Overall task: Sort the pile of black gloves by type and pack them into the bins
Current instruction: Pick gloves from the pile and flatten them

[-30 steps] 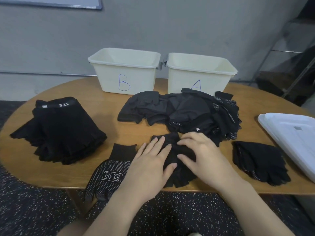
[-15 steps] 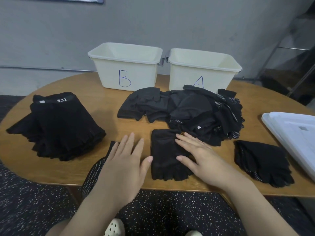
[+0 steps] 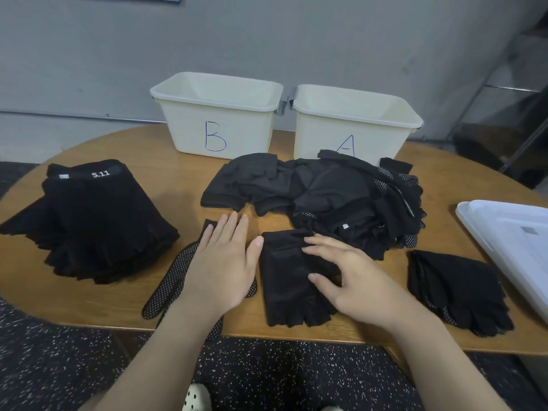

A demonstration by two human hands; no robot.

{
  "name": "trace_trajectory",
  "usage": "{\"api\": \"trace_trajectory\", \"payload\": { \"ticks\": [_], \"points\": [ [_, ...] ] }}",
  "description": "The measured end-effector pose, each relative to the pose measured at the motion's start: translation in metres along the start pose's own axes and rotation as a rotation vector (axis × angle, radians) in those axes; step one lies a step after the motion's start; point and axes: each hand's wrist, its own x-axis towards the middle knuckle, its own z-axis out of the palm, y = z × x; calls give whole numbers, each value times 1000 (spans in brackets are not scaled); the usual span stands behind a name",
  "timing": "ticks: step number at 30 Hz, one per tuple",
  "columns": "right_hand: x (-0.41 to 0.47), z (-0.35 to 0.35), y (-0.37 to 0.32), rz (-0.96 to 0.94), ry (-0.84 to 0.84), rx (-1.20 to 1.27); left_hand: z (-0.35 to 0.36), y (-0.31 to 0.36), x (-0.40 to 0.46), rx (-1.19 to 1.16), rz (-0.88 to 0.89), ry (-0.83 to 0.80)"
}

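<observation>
the left hand (image 3: 221, 262) is lying flat, fingers straight and slightly spread, on top of a dotted glove (image 3: 170, 284) at the near edge of the table (image 3: 166, 179); the glove's fingers are hanging past the table edge. the right hand (image 3: 353, 280) is resting on a plain fingerless glove (image 3: 284, 298) just beside the left hand, with fingers extended and only slightly bent, gripping nothing. the thumb of the left hand is touching the left edge of this fingerless glove.

the unsorted pile of black gloves (image 3: 326, 191) is sitting in the middle of the table, directly in front of the two cream bins. bin b (image 3: 216, 114) is standing at the far left and bin a (image 3: 355, 123) at the far right, side by side and nearly touching; the pile is covering the lower part of the letter on bin a. the visible interior of both bins is showing no gloves.

a stack of fingerless gloves (image 3: 95, 223), its top cuff marked "5.11", is lying at the left of the table. a smaller stack of full-finger gloves (image 3: 456, 286) is lying at the right, near a white lid (image 3: 510, 241) at the table's right edge.
</observation>
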Motion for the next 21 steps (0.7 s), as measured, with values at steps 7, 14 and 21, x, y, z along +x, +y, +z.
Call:
{"api": "trace_trajectory", "payload": {
  "ticks": [7, 14, 21],
  "points": [
    [24, -20, 7, -34, 634, -120, -13, 34, -16, -63, 194, 60],
    [45, -27, 39, 62, 536, -349, 4, 55, -26, 68, 259, -122],
    [63, -27, 44, 101, 664, -281, 4, 49, -21, 59, 281, -144]
  ]
}}
